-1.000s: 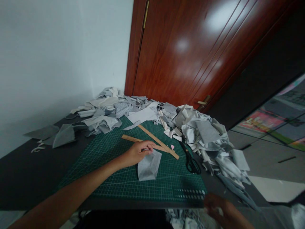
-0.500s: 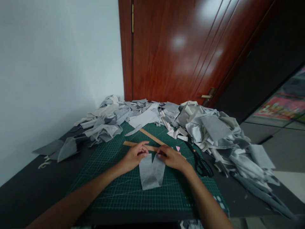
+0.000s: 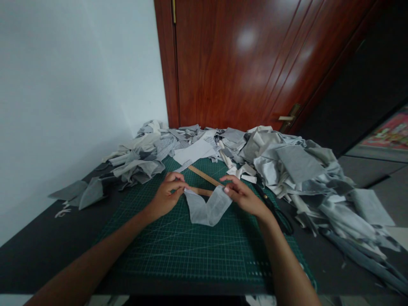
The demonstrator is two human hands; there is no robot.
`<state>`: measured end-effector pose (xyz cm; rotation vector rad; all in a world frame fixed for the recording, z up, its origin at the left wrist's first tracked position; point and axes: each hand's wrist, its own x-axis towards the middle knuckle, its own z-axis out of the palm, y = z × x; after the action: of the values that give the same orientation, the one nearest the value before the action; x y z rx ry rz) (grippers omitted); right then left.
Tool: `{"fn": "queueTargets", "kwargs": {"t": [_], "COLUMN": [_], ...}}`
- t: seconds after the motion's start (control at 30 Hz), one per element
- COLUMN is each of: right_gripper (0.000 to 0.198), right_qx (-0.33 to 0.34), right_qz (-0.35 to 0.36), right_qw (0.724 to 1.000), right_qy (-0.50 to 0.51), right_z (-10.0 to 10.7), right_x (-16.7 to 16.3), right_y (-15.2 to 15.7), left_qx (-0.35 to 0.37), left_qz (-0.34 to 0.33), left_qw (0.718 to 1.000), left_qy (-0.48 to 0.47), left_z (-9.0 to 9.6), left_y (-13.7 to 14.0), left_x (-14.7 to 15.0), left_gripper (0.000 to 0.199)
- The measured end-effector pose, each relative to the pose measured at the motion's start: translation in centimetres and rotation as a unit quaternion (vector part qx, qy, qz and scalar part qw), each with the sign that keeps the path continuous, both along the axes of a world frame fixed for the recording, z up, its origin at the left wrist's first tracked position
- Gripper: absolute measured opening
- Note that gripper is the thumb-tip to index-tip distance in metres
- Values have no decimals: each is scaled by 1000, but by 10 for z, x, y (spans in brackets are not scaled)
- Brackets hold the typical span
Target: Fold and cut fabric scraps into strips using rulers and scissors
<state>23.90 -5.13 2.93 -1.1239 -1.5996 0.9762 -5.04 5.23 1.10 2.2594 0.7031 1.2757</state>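
A grey piece of fabric (image 3: 204, 211) hangs between my two hands, its upper corners spread apart into a wide V. My left hand (image 3: 168, 193) pinches the left corner between thumb and fingers. The right corner is pinched in my right hand (image 3: 242, 194), with some fingers lifted. Beneath the fabric lies a green cutting mat (image 3: 191, 255) with a printed grid. Two wooden rulers show just beyond the hands: one ruler (image 3: 204, 175) slants across the mat, and a second ruler (image 3: 200, 191) is partly covered by the fabric.
Black scissors (image 3: 280, 214) lie by my right forearm, partly hidden. A large heap of grey fabric scraps (image 3: 293, 165) stands at the right, and more scraps (image 3: 137, 170) lie at the left. A white sheet (image 3: 194, 153) rests at the back. Behind is a wooden door (image 3: 229, 63).
My hands have moved apart and slightly away from me, pulling the fabric's upper corners wide. The fabric's lower edge has risen, and the view has shifted a little.
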Motion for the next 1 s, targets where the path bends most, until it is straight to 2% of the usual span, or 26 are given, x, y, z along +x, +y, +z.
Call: {"fn": "queueTargets", "kwargs": {"t": [0.07,0.17,0.27,0.43,0.57,0.63,0.7,0.77,0.87,0.93,1.0], "right_gripper": [34,39,40,41,46,45,37,24,6,10,10], "right_qx": [-25,-56,-73,-112,-163,-184,-188,-163,-60,28,100], "right_qz": [6,16,25,79,158,193,191,137,36,-11,-33], "right_qw": [996,983,968,960,939,931,939,966,998,998,992], "right_qy": [82,175,240,243,257,250,215,147,4,-60,-73], "right_z": [10,22,25,22,16,9,-3,-18,-34,-36,-33], "right_x": [4,-1,-11,-17,-25,-36,-49,-63,-78,-83,-84], "right_y": [-7,-17,-24,-29,-28,-23,-15,-7,0,0,-2], "left_qx": [-34,-135,-244,-333,-393,-415,-425,-426,-418,-410,-405], "left_qz": [6,-52,-103,-142,-166,-171,-172,-173,-182,-191,-197], "left_qw": [999,986,960,931,904,894,889,888,890,891,892], "left_qy": [-36,-77,-91,-54,-20,-15,-12,-7,10,27,40], "left_z": [3,2,-2,-14,-21,-23,-24,-23,-21,-20,-20], "left_y": [3,5,5,5,0,-2,-3,-3,-1,0,0], "left_x": [-3,-4,-3,0,3,4,5,6,6,7,7], "left_gripper": [18,14,22,30,46,56,62,63,54,46,42]}}
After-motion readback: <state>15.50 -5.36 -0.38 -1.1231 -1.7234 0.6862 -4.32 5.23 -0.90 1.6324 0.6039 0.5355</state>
